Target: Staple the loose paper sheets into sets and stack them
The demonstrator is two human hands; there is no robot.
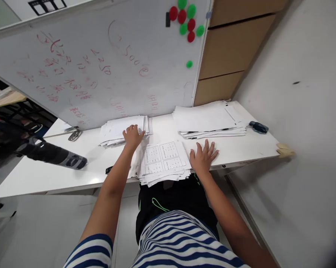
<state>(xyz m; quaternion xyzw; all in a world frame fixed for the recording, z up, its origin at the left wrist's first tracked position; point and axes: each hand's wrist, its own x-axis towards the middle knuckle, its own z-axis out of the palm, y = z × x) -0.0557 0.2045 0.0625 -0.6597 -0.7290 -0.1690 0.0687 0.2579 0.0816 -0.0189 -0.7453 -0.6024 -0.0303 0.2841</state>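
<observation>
My left hand (pixel 133 137) rests on the right part of a stack of white paper sheets (pixel 114 128), its fingers a little bent and the thumb apart. My right hand (pixel 203 158) lies on the white table with its fingers spread and holds nothing. Between my hands, at the front edge, is an uneven pile of printed sheets (pixel 165 160) with boxed grids on top. Behind my right hand sits a wider stack of paper (pixel 207 118), its top sheet mostly blank.
A whiteboard (pixel 81 70) with red writing and round magnets stands behind the table (pixel 58 175). Brown cartons (pixel 223 52) are stacked beside it. A dark bottle (pixel 56 154) is at the left, a dark blue object (pixel 258 127) at the right near the wall (pixel 304 123).
</observation>
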